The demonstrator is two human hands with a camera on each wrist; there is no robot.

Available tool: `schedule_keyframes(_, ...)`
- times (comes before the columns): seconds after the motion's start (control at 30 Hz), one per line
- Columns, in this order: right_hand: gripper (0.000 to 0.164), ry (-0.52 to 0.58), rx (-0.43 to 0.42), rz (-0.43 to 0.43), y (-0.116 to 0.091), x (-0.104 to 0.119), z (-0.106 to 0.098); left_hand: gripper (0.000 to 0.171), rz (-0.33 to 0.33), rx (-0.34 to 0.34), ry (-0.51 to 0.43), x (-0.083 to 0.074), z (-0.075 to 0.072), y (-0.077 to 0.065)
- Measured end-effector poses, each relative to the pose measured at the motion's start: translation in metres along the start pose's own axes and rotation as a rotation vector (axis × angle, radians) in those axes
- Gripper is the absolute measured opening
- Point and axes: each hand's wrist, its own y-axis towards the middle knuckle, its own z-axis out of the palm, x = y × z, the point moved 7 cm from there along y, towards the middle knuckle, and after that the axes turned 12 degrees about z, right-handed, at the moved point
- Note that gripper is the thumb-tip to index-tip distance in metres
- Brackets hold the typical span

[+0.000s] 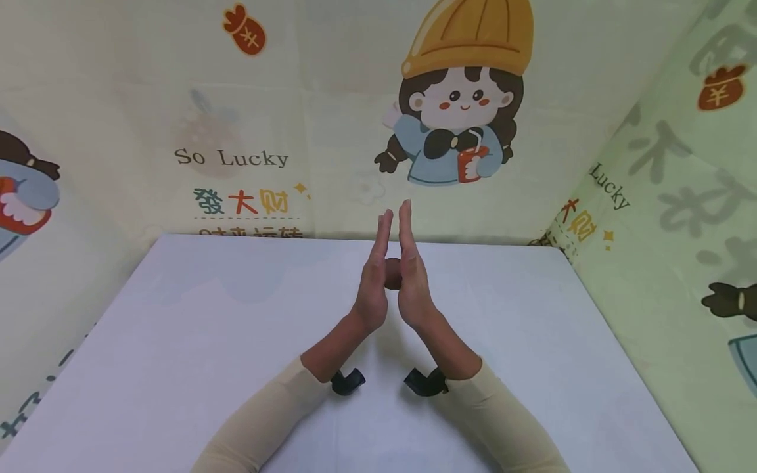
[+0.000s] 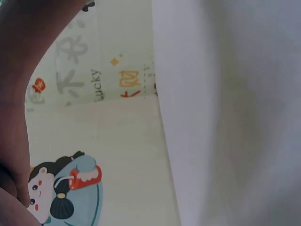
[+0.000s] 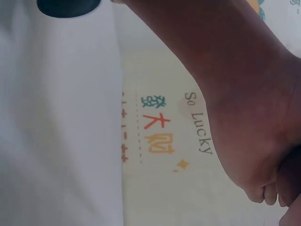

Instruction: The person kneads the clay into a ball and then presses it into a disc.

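A small round brown ball (image 1: 393,274) is held between the two palms, raised over the white table. My left hand (image 1: 374,282) presses it from the left with straight fingers pointing up and away. From the other side my right hand (image 1: 414,282) presses it, its fingers straight as well. The fingertips of the two hands stand slightly apart. In the left wrist view only a dark edge of the ball (image 2: 6,182) shows at the lower left. The right wrist view has part of the ball (image 3: 290,176) at its right edge.
The white table (image 1: 236,315) spreads under both arms. Behind it hangs a pale cloth (image 1: 343,118) printed with cartoon figures and lettering, and more printed cloth lines the sides. Black wrist-camera mounts (image 1: 349,382) sit by both sleeve cuffs.
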Motion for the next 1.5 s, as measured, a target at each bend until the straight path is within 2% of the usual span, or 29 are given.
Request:
schedule_keyframes(0.37, 0.081, 0.095, -0.010, -0.021, 0.008, -0.004, -0.012, 0.077, 0.044, 0.024, 0.013, -0.015, 0.013, -0.001)
schedule_keyframes(0.63, 0.090, 0.219, -0.023, 0.069, 0.014, -0.016, -0.016, 0.077, 0.083, 0.024, 0.010, -0.025, 0.012, 0.002)
schedule_keyframes(0.73, 0.087, 0.282, -0.022, 0.074, 0.014, -0.018, -0.016, 0.077, 0.063, 0.015, 0.003, -0.025, 0.011, 0.004)
schedule_keyframes(0.83, 0.080, 0.313, -0.008, 0.070, 0.012, -0.019, -0.015, 0.080, 0.004, 0.018, 0.009, -0.021, 0.010, 0.003)
schedule_keyframes(0.97, 0.068, 0.261, -0.013, 0.107, 0.007, -0.023, -0.016, 0.080, -0.105, 0.053, 0.045, -0.014, 0.009, -0.001)
schedule_keyframes(1.1, 0.063, 0.154, -0.022, 0.199, 0.004, -0.026, -0.018, 0.081, -0.179, 0.106, 0.130, -0.010, 0.006, -0.005)
schedule_keyframes(1.27, 0.068, 0.020, -0.026, 0.298, 0.001, -0.030, -0.021, 0.079, -0.234, 0.176, 0.252, -0.004, 0.000, -0.008)
schedule_keyframes(1.4, 0.072, -0.092, -0.014, 0.332, -0.004, -0.038, -0.025, 0.080, -0.269, 0.219, 0.357, -0.002, -0.008, -0.011)
schedule_keyframes(1.5, 0.075, -0.232, -0.001, 0.347, -0.007, -0.044, -0.028, 0.081, -0.282, 0.255, 0.439, -0.003, -0.014, -0.014)
